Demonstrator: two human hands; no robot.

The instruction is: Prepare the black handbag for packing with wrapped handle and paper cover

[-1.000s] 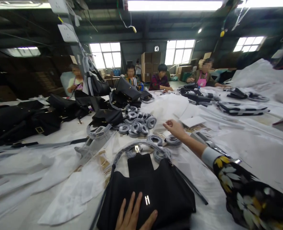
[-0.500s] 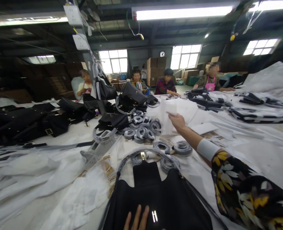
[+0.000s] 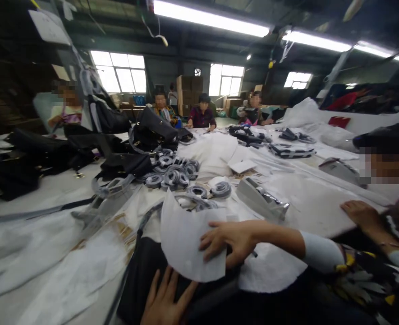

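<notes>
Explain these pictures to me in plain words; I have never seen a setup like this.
There is no machine here, only a person working bare-handed. Every picture comes from one camera worn on that person's head, looking forward and down, so you see roughly what they see.

At the bottom, the left hand lies spread on a black, leather-looking handbag. The right hand has its fingers across a thin white sheet over the bag; whether it grips or just presses is unclear.

On the long pale table beyond lie a heap of grey-wrapped round coils, more black handbags and a grey angular holder. The bare hand at the far right belongs to a co-worker.
</notes>
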